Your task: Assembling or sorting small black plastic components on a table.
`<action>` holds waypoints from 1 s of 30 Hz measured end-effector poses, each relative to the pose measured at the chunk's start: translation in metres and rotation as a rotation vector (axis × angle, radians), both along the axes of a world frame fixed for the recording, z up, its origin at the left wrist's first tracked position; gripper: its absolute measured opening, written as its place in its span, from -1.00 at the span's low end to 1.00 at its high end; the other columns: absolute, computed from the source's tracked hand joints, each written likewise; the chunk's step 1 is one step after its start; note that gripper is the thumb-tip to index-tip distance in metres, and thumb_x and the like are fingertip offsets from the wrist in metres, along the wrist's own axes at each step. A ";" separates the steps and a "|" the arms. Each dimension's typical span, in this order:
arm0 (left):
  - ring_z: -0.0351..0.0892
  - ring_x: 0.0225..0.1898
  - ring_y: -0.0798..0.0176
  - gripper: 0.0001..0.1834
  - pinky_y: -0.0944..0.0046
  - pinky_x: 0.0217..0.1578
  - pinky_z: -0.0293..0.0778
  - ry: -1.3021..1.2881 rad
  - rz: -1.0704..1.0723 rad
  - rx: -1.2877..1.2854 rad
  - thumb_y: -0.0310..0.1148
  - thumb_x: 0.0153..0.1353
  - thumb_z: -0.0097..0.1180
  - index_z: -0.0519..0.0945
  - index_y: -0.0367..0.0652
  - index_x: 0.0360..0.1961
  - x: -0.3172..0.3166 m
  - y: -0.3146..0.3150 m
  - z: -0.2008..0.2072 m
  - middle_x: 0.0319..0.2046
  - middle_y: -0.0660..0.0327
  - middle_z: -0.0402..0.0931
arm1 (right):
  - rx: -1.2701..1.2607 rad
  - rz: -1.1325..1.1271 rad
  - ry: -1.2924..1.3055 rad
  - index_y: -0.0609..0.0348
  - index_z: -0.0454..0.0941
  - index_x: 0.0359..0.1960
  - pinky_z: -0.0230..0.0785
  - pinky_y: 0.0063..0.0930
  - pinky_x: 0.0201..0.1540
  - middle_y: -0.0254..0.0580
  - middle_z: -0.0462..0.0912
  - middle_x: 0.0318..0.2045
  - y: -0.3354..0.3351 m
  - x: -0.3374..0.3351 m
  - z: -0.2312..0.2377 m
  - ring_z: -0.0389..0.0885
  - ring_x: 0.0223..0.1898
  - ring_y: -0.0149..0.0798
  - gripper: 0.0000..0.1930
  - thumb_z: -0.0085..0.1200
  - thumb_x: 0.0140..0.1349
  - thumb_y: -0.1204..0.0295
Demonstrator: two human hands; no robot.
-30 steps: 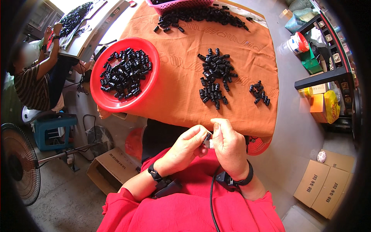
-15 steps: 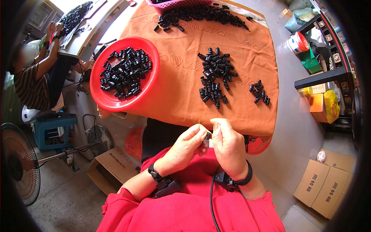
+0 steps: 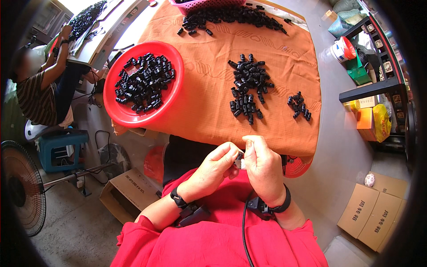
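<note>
Just off the table's near edge, my two hands meet in front of my body. A small black plastic piece [image 3: 239, 156] is pinched between the thumb and fingers of my left hand [image 3: 215, 165]. Beside it, my right hand [image 3: 264, 170] is closed, thumb against forefinger; what lies in its grip is mostly hidden. Something small and whitish shows between the hands, too small to name. Similar black pieces lie on the orange tablecloth [image 3: 200, 107], in a middle pile [image 3: 249, 78] and a smaller right-hand pile [image 3: 299, 106].
A red round basin [image 3: 174, 95] full of black pieces stands at the table's left. More pieces [image 3: 231, 18] spread along the far side by a pink basket [image 3: 209, 5]. A co-worker [image 3: 38, 93] sits at the far left, near a fan [image 3: 22, 189]. Cardboard boxes [image 3: 371, 213] stand at right.
My hands stay almost still, both closed at the same spot. The co-worker's hands have shifted slightly at the other table.
</note>
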State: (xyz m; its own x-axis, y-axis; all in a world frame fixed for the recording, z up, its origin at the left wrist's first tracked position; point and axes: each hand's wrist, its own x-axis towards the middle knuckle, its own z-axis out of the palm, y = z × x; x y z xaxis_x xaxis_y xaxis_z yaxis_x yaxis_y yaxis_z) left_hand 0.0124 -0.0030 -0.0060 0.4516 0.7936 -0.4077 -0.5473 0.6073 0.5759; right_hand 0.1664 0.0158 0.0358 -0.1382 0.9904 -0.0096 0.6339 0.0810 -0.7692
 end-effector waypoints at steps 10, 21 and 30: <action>0.40 -0.41 0.45 -0.79 0.42 -0.35 0.38 0.083 -0.032 0.034 -0.22 0.55 -0.15 0.41 -0.10 -0.19 -0.002 0.000 0.001 -0.38 0.33 0.41 | -0.030 -0.006 -0.030 0.18 0.50 -0.12 0.48 -0.11 -0.46 0.06 0.62 -0.55 -0.001 0.000 0.000 0.68 -0.48 0.09 -0.87 -0.02 0.40 0.44; 0.42 -0.41 0.47 -0.78 0.42 -0.35 0.39 0.006 -0.004 0.014 -0.20 0.54 -0.14 0.43 -0.09 -0.19 0.002 -0.002 -0.003 -0.40 0.35 0.42 | -0.007 0.001 -0.029 0.17 0.51 -0.12 0.49 -0.10 -0.45 0.08 0.63 -0.53 0.000 0.001 -0.002 0.68 -0.45 0.11 -0.88 0.01 0.37 0.46; 0.41 -0.42 0.47 -0.76 0.42 -0.36 0.38 0.020 0.001 0.014 -0.17 0.54 -0.12 0.43 -0.09 -0.21 0.004 -0.001 -0.003 -0.40 0.35 0.42 | 0.065 0.014 -0.050 0.16 0.51 -0.13 0.49 -0.11 -0.47 0.08 0.62 -0.55 0.000 0.002 -0.004 0.68 -0.48 0.09 -0.89 0.03 0.35 0.47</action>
State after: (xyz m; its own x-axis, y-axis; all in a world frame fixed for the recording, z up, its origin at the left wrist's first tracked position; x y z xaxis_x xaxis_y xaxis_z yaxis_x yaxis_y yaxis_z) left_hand 0.0161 -0.0045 -0.0087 0.4425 0.7998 -0.4056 -0.5363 0.5985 0.5951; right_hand 0.1681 0.0153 0.0319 -0.1528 0.9871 0.0472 0.6697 0.1385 -0.7296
